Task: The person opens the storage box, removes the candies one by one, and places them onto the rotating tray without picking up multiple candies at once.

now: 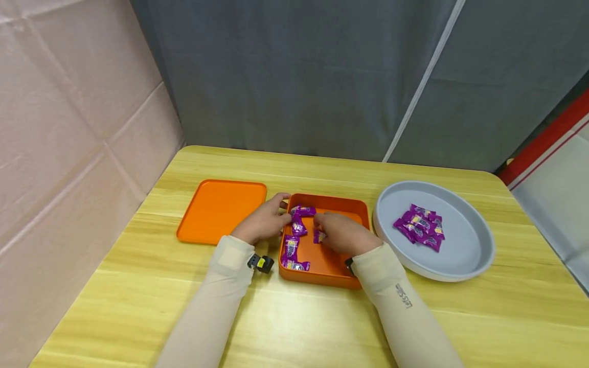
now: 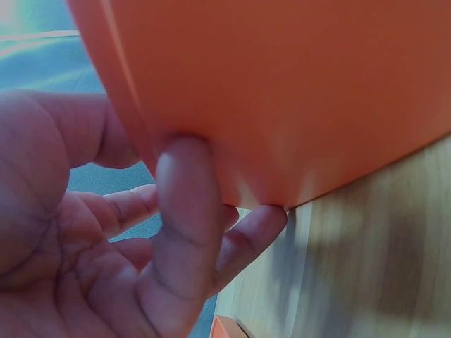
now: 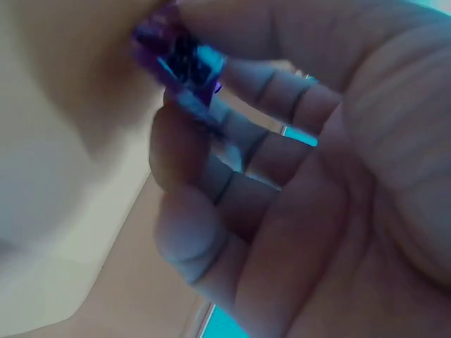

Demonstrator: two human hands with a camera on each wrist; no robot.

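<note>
Wooden bench (image 1: 138, 306), pale grain, carries everything. Round grey plate (image 1: 478, 255), smooth w/ raised rim, holds a small heap of purple candies (image 1: 420, 226). Square orange tray (image 1: 322, 271) (glossy plastic, rounded corners) sits next to its flat orange lid (image 1: 221, 209). Left hand (image 1: 263, 221) grips the tray's left wall, steadying it. Right hand (image 1: 342, 232), inside the tray, pinches one crinkly purple candy (image 3: 180, 60). Step looks like a pick-up; next prob. needs a clean lift over the rim w/o snagging the loose candies (image 1: 294, 245).
</note>
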